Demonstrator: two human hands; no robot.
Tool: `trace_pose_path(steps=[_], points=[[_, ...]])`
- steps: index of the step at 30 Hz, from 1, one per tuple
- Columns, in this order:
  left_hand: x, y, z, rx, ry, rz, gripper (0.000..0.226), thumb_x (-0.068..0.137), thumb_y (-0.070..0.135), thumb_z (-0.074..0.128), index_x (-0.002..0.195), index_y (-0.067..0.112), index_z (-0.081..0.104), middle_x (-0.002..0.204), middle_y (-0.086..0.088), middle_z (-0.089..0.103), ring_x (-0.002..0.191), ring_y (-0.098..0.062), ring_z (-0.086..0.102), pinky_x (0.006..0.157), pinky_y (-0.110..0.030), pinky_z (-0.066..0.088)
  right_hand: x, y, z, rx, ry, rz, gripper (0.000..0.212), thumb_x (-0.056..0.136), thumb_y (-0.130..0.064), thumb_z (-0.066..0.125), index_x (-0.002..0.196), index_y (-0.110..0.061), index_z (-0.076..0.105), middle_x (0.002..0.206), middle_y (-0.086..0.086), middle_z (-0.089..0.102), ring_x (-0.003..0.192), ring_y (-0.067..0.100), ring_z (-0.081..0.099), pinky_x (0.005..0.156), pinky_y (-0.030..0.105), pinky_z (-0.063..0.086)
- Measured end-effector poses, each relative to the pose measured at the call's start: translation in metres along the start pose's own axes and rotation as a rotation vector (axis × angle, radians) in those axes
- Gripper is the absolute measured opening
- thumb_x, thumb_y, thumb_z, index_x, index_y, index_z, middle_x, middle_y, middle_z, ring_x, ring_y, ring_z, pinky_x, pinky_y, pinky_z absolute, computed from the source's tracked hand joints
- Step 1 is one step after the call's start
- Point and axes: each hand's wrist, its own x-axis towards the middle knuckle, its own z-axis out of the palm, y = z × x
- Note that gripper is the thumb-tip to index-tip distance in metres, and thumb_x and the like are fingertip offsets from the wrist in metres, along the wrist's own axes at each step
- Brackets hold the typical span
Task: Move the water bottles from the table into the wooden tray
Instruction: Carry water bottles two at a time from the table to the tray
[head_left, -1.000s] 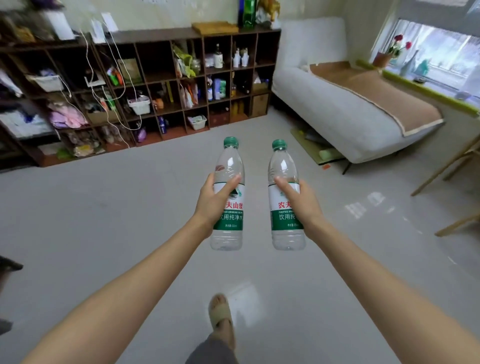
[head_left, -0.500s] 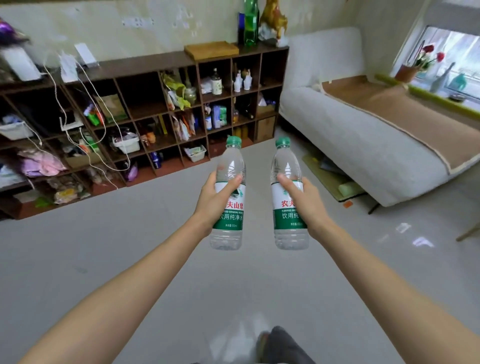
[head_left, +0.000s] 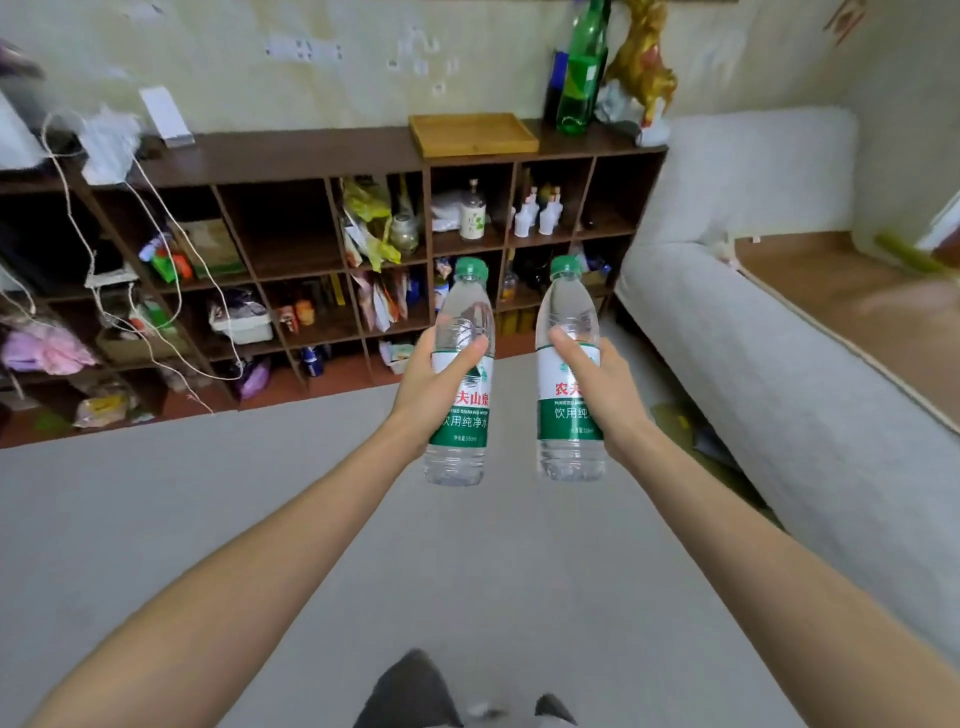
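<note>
I hold two clear water bottles with green caps and green-white labels upright in front of me, side by side and apart. My left hand (head_left: 428, 387) grips the left bottle (head_left: 462, 452) around its label. My right hand (head_left: 605, 389) grips the right bottle (head_left: 569, 447) the same way. The wooden tray (head_left: 472, 134) lies empty on top of the dark shelf unit ahead, above and beyond the bottles. No table is in view.
The dark shelf unit (head_left: 291, 156) spans the far wall, its cubbies full of clutter and cables. A green glass bottle (head_left: 582, 73) and a golden figurine (head_left: 641, 67) stand right of the tray. A white sofa (head_left: 779, 364) lines the right side. Grey floor (head_left: 208, 519) lies between.
I have walked toward the shelf; it and the tray look larger and nearer. Both bottles stay held upright in the same grip.
</note>
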Motion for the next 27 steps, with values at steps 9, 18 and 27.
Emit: trace_pose_path(steps=[9, 18, 27], points=[[0.255, 0.033, -0.002, 0.007, 0.087, 0.082, 0.053, 0.081, 0.045, 0.072, 0.129, 0.034, 0.05, 0.11, 0.001, 0.071, 0.095, -0.02, 0.072, 0.086, -0.043, 0.057, 0.259, -0.051, 0.051, -0.001, -0.065, -0.033, 0.047, 0.082, -0.051, 0.068, 0.113, -0.02, 0.052, 0.101, 0.012, 0.068, 0.083, 0.023, 0.071, 0.08, 0.042, 0.06], [0.484, 0.112, 0.01, 0.131, 0.095, 0.184, 0.045, 0.085, 0.038, 0.071, 0.123, 0.036, 0.046, 0.105, 0.015, 0.065, 0.094, -0.005, 0.065, 0.076, -0.028, 0.052, 0.482, -0.127, 0.077, -0.014, -0.135, -0.087, 0.05, 0.073, -0.059, 0.072, 0.111, -0.033, 0.054, 0.109, 0.004, 0.069, 0.099, 0.023, 0.069, 0.09, 0.049, 0.055], [0.707, 0.147, 0.049, 0.133, 0.241, 0.288, 0.05, 0.083, 0.026, 0.075, 0.123, 0.033, 0.046, 0.11, 0.01, 0.065, 0.101, -0.01, 0.065, 0.088, -0.034, 0.053, 0.725, -0.175, 0.086, -0.055, -0.136, -0.196, 0.094, 0.055, -0.075, 0.074, 0.127, -0.021, 0.048, 0.123, 0.005, 0.063, 0.114, 0.026, 0.062, 0.097, 0.053, 0.05]])
